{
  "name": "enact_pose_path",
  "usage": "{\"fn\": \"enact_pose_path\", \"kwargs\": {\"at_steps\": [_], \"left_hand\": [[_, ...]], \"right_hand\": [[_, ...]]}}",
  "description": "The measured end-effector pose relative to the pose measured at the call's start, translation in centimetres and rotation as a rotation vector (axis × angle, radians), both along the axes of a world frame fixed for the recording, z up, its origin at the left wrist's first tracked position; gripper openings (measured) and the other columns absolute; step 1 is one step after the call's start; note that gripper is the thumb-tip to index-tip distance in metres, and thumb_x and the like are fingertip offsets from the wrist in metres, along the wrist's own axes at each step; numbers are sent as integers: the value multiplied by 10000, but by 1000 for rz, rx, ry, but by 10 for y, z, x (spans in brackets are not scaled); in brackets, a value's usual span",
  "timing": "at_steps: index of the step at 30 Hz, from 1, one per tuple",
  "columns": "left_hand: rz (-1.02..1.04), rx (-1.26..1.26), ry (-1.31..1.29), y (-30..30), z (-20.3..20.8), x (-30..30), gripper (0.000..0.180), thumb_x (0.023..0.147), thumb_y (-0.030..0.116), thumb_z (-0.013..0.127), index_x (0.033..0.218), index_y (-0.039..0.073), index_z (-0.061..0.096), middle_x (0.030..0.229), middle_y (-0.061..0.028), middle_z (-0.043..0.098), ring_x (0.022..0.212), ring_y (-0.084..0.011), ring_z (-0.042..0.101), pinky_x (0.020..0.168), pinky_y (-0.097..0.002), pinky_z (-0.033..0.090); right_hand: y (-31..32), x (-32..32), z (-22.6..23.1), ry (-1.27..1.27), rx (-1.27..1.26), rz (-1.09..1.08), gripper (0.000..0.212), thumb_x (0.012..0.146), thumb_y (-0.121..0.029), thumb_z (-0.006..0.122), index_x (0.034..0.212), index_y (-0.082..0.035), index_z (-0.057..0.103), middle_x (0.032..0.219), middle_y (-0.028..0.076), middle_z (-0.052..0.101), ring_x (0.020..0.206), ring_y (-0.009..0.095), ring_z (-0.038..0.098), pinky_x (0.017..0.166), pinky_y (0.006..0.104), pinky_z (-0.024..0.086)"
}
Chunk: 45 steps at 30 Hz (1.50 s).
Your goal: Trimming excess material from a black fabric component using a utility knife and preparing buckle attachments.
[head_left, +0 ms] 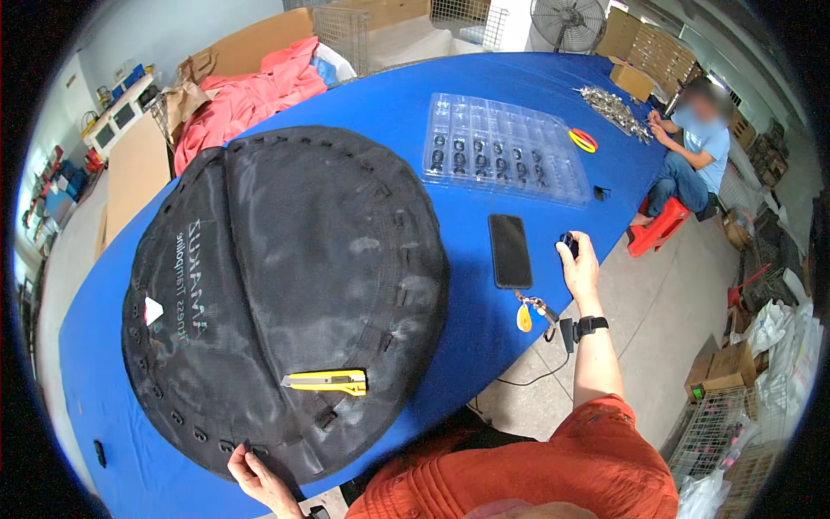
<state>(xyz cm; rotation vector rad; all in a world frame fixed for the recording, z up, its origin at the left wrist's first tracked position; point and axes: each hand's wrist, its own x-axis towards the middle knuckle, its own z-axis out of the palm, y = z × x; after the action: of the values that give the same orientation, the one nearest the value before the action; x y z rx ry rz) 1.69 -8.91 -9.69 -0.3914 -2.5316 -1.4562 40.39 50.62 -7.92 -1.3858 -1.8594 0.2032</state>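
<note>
A round black trampoline mat with white lettering and small black loops along its rim lies on the blue-covered table. At the mat's near rim, my left hand is closed in a pinch; a small dark bit shows at its fingertips, and I cannot tell what it is. Over the table's right edge, my right hand holds a small black plastic part between thumb and fingers. On the mat rests a yellow box cutter, with a white scrap farther left.
A black phone and keys with a yellow tag lie near my right hand. Behind them is a clear compartment tray with black parts. A co-worker sits by a heap of metal pieces. Pink cloth lies at the far left.
</note>
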Motion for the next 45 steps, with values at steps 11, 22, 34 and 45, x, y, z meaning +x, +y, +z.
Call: {"fn": "enact_pose_path", "kwargs": {"at_steps": [11,22,34,45], "left_hand": [[-9,77,-44,-5,-8,-4,308,1112,223,586,1265,-40,630,1183,-84,652,1084,-187,573,1020,-334,446],[-12,136,-30,-22,-31,-15,256,1124,215,585,1256,1,637,1051,-26,638,940,-118,548,865,-277,448],[28,316,-43,12,59,1,248,1105,270,623,1241,70,678,828,66,530,716,-29,417,652,-225,325],[-1026,551,-144,119,243,85,258,1039,254,720,1012,86,526,636,26,471,478,-69,373,414,-262,268]], "right_hand": [[0,0,0,-2,-25,0,423,962,-315,794,1263,-56,647,1219,157,719,1155,352,693,1005,436,540],[3,5,-2,-13,-13,24,431,971,-320,784,1281,-48,661,1277,177,713,1200,367,681,1034,450,531],[2,6,-4,-23,-28,9,454,971,-336,772,1303,-47,661,1318,193,704,1240,383,662,1061,470,520],[4,3,-3,-23,-20,38,452,970,-321,772,1293,-28,654,1281,196,707,1211,392,662,1055,473,517]]}}
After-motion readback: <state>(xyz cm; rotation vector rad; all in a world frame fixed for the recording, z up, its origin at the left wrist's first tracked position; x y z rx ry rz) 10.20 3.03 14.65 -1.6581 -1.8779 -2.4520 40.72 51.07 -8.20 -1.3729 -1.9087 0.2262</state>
